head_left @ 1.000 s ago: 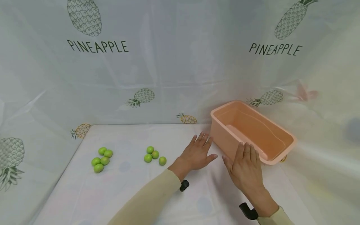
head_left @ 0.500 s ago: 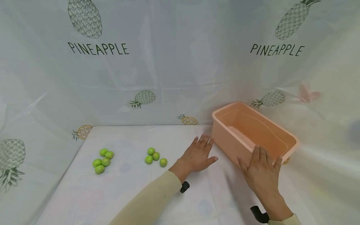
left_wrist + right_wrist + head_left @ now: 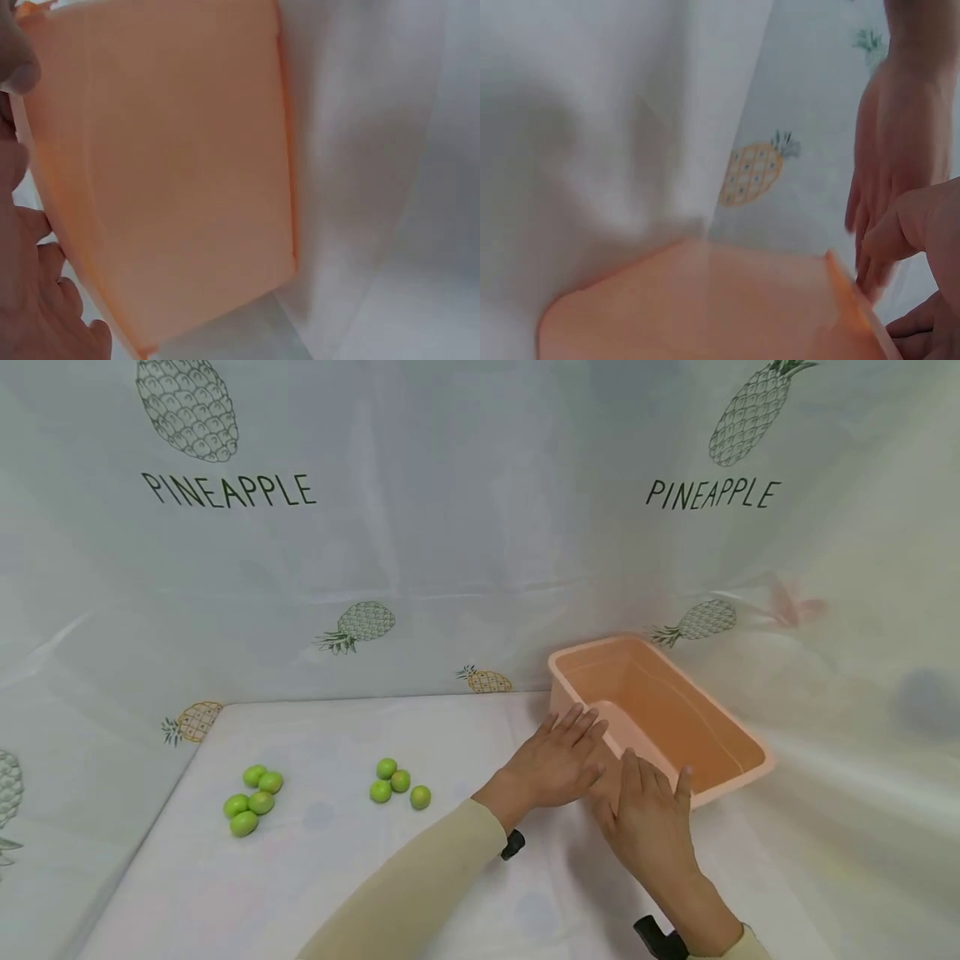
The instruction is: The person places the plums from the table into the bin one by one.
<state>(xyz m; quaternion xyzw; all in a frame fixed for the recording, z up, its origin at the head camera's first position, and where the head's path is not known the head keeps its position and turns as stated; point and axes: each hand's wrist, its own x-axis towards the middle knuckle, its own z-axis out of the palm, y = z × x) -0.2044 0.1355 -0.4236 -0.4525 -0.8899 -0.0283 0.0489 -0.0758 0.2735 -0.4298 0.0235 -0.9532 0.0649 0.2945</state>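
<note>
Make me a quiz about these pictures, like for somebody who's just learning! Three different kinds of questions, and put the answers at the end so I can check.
1. How many green fruits lie on the table altogether?

2. True or false: the left hand is holding one of the green fruits.

3. Pick one: which word is printed on the hanging sheet?
A) BANANA
B) PINEAPPLE
C) LEMON

Key:
1. Nine: a group of five and a group of four.
2. False; both hands are at the peach-coloured bin.
3. B
</note>
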